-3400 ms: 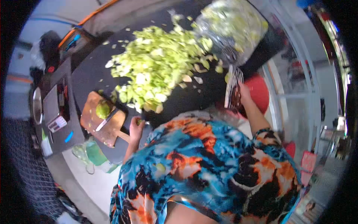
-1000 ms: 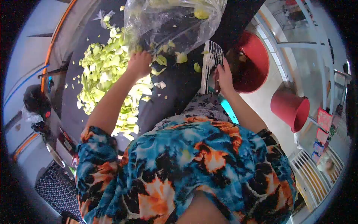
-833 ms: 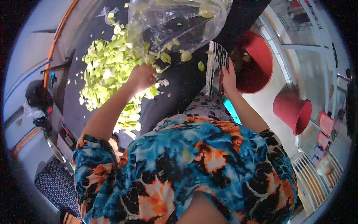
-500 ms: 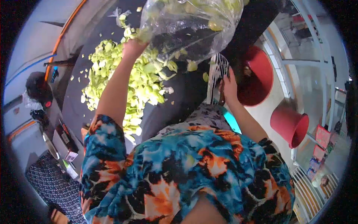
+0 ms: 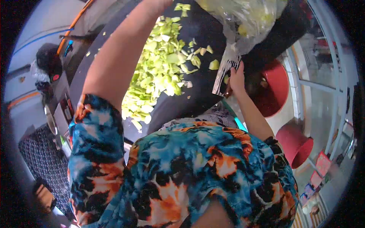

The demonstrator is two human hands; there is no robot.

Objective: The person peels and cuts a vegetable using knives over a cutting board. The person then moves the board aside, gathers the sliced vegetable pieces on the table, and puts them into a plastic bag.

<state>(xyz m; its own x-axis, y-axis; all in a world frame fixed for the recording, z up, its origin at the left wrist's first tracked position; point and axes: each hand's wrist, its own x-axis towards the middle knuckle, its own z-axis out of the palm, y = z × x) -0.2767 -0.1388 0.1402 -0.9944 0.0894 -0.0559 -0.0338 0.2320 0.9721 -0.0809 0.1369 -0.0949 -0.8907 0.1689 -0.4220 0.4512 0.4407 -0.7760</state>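
Observation:
Pale green chopped pieces [image 5: 156, 72] lie in a long heap on the dark table [image 5: 197, 28]. My left arm reaches across the heap's left side. Only the wrist end of my left hand [image 5: 163, 2] shows at the top edge; its fingers are out of frame. Over the table's right side, my right hand [image 5: 237, 79] is wrapped round the handle of a broad-bladed knife [image 5: 225, 72], its blade streaked with light and dark. Just beyond the blade rests a clear plastic bag [image 5: 243, 22] with pale green pieces inside.
A large red tub [image 5: 279, 91] stands on the floor right of the table, with a smaller red bucket [image 5: 294, 142] nearer me. Stray green pieces [image 5: 195, 60] lie between heap and knife. A patterned cloth [image 5: 47, 163] is at the lower left.
My left hand has moved up and away from the bag's edge, nearly out of view. The bag appears farther right and higher. My right hand still holds the knife.

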